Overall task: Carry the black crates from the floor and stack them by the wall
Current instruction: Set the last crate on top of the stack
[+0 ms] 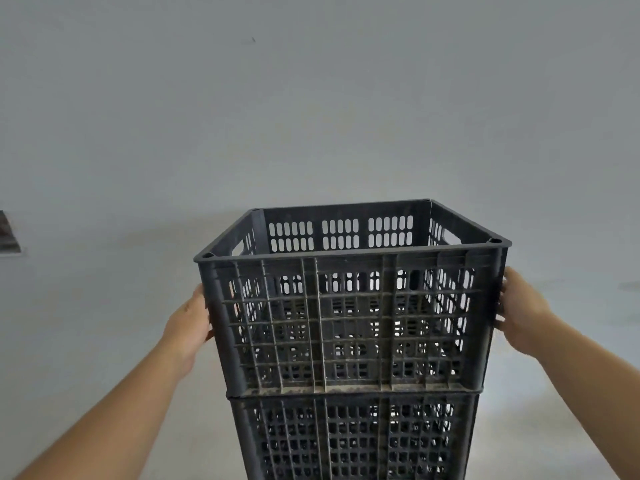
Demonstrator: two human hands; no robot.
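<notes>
A black slotted crate [349,323] sits upright and squarely on top of a second black crate [353,441], close in front of a pale wall [311,98]. The top crate holds nothing that I can see. My left hand [188,327] holds its left side, with the fingers hidden behind the crate wall. My right hand [521,310] grips the right side, fingers curled at the near corner. The lower crate runs out of the bottom of the view.
The pale wall fills the upper view behind the stack. A small dark object [8,233] shows at the far left edge against the wall. Light floor [554,393] lies on both sides of the stack.
</notes>
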